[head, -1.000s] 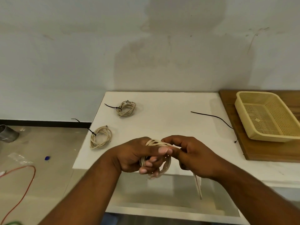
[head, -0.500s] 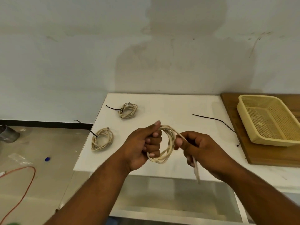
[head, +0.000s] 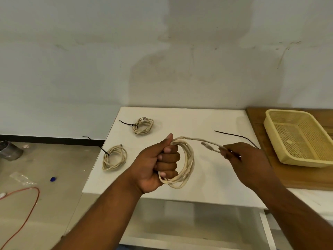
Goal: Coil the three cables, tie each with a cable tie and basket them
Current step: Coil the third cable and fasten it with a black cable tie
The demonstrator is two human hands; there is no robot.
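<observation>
My left hand (head: 158,165) is closed around a coil of beige cable (head: 187,165), held upright above the white table (head: 207,177). My right hand (head: 241,159) pinches the cable's free end just behind its plug (head: 206,144), out to the right of the coil. Two more beige coils lie on the table's left side, one at the back (head: 143,125) and one at the left edge (head: 114,157), each with a black cable tie on it. A loose black cable tie (head: 234,135) lies on the table behind my right hand. The yellow mesh basket (head: 281,150) stands at the right.
The basket rests on a wooden board (head: 306,179) that adjoins the table's right side. On the floor to the left are a red wire (head: 27,206), a grey can (head: 10,150), a clear plastic bag (head: 21,177) and a small blue cap (head: 52,179).
My hands have risen from the table's front edge. The right hand has pulled away to the right, drawing the hanging free end out level, plug now showing.
</observation>
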